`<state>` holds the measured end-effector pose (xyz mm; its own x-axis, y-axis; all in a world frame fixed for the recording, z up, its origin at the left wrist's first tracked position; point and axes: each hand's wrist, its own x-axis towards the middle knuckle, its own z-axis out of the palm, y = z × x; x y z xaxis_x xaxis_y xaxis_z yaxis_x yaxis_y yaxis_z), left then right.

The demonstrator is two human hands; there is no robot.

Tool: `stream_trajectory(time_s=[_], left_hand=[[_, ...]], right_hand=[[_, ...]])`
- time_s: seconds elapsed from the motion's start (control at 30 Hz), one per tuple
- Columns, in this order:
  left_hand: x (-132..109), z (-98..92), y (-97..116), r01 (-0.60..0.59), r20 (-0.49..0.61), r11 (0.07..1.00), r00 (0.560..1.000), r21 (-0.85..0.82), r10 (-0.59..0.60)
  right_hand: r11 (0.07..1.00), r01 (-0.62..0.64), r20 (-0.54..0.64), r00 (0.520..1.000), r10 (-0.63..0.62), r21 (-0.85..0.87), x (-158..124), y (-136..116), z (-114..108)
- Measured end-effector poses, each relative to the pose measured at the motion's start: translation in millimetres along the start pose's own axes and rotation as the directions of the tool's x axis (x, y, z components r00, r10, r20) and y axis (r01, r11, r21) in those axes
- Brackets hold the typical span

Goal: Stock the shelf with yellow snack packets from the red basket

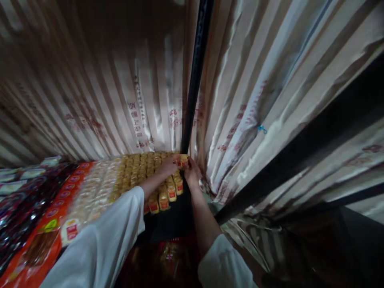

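Both my arms in white sleeves reach forward to a dense display of small yellow snack packets (pixel 141 168) with red labels. My left hand (pixel 169 165) and my right hand (pixel 192 173) meet at the far right corner of the rows, their fingers closed together on one yellow packet (pixel 183 160) beside a black upright post (pixel 195 80). The packet sits level with the top of the rows; whether it rests on them is unclear.
Hanging striped plastic sheets with red print (pixel 135 116) surround the display. Pale packets (pixel 90 192), an orange-red bag (pixel 42 240) and dark glossy bags (pixel 21 208) lie to the left. A dark shelf rail (pixel 300 152) crosses the right side.
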<state>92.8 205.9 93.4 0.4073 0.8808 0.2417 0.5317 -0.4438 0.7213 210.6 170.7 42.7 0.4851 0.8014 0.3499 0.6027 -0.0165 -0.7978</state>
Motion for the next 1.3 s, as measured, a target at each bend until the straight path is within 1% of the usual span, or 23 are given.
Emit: stream_trajectory(time_s=[0.1, 0.2, 0.4, 0.5, 0.63, 0.73, 0.8, 0.9, 0.93, 1.0, 1.07, 1.1, 1.17, 1.23, 1.3], left_hand=[[4.5, 1.8, -13.0, -0.039, 0.049, 0.991, 0.998, 0.125, 0.033], [6.9, 5.1, -23.9, -0.076, 0.075, 0.972, 0.995, 0.222, 0.061], [8.4, 12.9, -39.4, -0.139, 0.082, 0.938, 0.989, 0.317, 0.119], [8.7, 14.3, -41.3, -0.179, 0.083, 0.917, 0.984, 0.357, 0.160], [8.5, 14.8, -39.5, -0.220, 0.086, 0.897, 0.975, 0.382, 0.203], [7.5, 15.2, -38.8, -0.265, 0.086, 0.856, 0.963, 0.443, 0.254], [6.8, 15.8, -39.6, -0.297, 0.118, 0.833, 0.954, 0.466, 0.275], [5.8, 17.4, -40.8, -0.344, 0.200, 0.810, 0.938, 0.474, 0.282], [5.4, 17.9, -40.6, -0.347, 0.220, 0.808, 0.937, 0.477, 0.273], [4.4, 18.6, -38.9, -0.323, 0.219, 0.813, 0.945, 0.484, 0.245], [3.3, 18.8, -36.0, -0.285, 0.179, 0.826, 0.958, 0.487, 0.225], [2.8, 18.6, -34.5, -0.275, 0.161, 0.829, 0.961, 0.486, 0.224], [2.2, 18.2, -32.2, -0.279, 0.154, 0.827, 0.960, 0.488, 0.234], [2.0, 17.9, -31.3, -0.290, 0.171, 0.815, 0.957, 0.501, 0.235], [2.3, 17.8, -31.4, -0.300, 0.187, 0.798, 0.954, 0.523, 0.235]], right_hand=[[0.996, -0.033, 0.051, 0.998, 0.038, -0.089, 5.1, 9.2, 9.9], [0.984, -0.076, 0.091, 0.992, 0.091, -0.162, 8.0, 12.8, 17.2], [0.979, -0.060, 0.155, 0.984, 0.091, -0.194, 12.0, 17.8, 28.8], [0.977, -0.060, 0.190, 0.977, 0.099, -0.206, 13.7, 22.0, 34.2], [0.976, -0.029, 0.217, 0.973, 0.077, -0.214, 14.4, 27.1, 38.5], [0.978, -0.057, 0.222, 0.970, 0.102, -0.199, 13.7, 28.6, 40.0], [0.979, -0.071, 0.238, 0.964, 0.117, -0.193, 13.8, 28.4, 40.4], [0.981, -0.054, 0.272, 0.956, 0.105, -0.188, 15.3, 28.2, 39.6], [0.981, -0.049, 0.279, 0.955, 0.102, -0.188, 16.0, 28.4, 39.1], [0.983, -0.047, 0.289, 0.952, 0.097, -0.177, 17.0, 29.6, 38.4], [0.990, -0.065, 0.284, 0.954, 0.098, -0.122, 16.6, 31.2, 38.9], [0.994, -0.088, 0.272, 0.957, 0.102, -0.065, 15.9, 32.0, 39.8], [0.981, -0.164, 0.232, 0.963, 0.137, 0.103, 13.6, 33.2, 42.7], [0.927, -0.246, 0.215, 0.958, 0.189, 0.281, 11.0, 34.0, 46.2], [0.869, -0.296, 0.250, 0.946, 0.208, 0.395, 9.2, 34.7, 49.2]])
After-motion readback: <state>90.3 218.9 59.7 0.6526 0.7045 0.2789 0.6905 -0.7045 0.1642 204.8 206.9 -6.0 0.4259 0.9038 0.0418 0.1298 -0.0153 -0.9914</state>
